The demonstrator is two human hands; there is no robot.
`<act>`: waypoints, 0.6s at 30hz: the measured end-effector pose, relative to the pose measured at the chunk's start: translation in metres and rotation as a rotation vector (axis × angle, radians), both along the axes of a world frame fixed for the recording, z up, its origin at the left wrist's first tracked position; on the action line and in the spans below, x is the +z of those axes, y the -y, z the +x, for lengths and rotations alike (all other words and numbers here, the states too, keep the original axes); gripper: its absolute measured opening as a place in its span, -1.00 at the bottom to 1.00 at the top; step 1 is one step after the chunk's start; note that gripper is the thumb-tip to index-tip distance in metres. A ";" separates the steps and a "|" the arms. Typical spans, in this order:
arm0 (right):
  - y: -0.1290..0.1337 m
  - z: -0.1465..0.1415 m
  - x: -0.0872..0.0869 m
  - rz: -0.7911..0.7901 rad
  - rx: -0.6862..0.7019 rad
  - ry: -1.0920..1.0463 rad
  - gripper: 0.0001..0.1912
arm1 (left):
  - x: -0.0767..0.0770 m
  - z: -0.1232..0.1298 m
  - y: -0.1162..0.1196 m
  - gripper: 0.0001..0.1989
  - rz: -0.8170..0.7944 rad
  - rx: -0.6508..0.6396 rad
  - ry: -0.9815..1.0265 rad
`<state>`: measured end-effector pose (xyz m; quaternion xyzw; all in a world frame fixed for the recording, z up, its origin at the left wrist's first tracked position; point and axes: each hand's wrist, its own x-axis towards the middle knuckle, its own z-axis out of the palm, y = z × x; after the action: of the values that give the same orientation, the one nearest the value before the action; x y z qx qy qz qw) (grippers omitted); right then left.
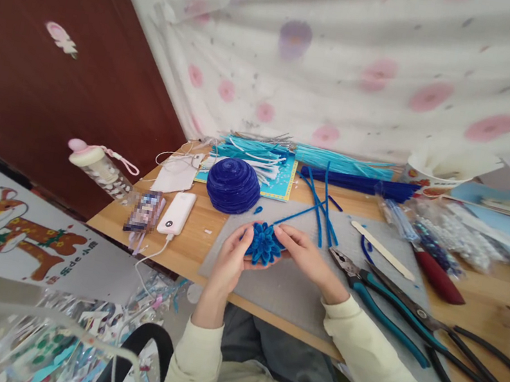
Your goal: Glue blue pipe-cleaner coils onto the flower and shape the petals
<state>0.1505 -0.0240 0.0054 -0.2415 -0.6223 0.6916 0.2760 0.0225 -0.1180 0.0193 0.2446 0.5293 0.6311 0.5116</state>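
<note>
Between my two hands is a blue pipe-cleaner flower (264, 245) with many looped petals, held just above the front of the grey mat (277, 292). My left hand (233, 256) grips its left side, thumb on the petals and fingers underneath. On the other side, my right hand (305, 255) pinches the flower's upper right edge, its fingers partly hidden below. A small blue loop (258, 210) lies just behind the flower. Farther back sits a dark blue dome (233, 186) of coiled pipe cleaner. Several loose blue pipe cleaners (320, 208) lie crossed on the mat.
Pliers (345, 265), large scissors (411, 308), a wooden stick (382, 250) and a red-handled tool (439, 274) lie to the right. Pipe-cleaner bundles (343, 161) line the back. A white power bank (177, 214) and a bottle (101, 172) stand left. Scraps (63, 341) cover the floor.
</note>
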 end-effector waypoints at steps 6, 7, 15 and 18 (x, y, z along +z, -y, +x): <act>0.001 0.000 -0.001 0.048 -0.043 0.014 -0.53 | 0.000 -0.005 0.001 -0.44 0.073 0.035 -0.094; 0.001 0.000 -0.001 0.057 -0.040 0.009 -0.55 | -0.001 -0.005 0.001 -0.45 0.080 0.045 -0.111; 0.001 0.001 -0.004 0.057 0.037 -0.154 -0.63 | -0.008 -0.004 -0.002 -0.45 0.121 0.094 -0.199; 0.002 0.001 -0.002 0.046 0.033 -0.171 -0.67 | -0.010 -0.003 -0.002 -0.46 0.140 0.123 -0.246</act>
<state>0.1518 -0.0261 0.0030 -0.1652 -0.6160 0.6997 0.3220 0.0193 -0.1159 0.0094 0.3223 0.5566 0.6618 0.3852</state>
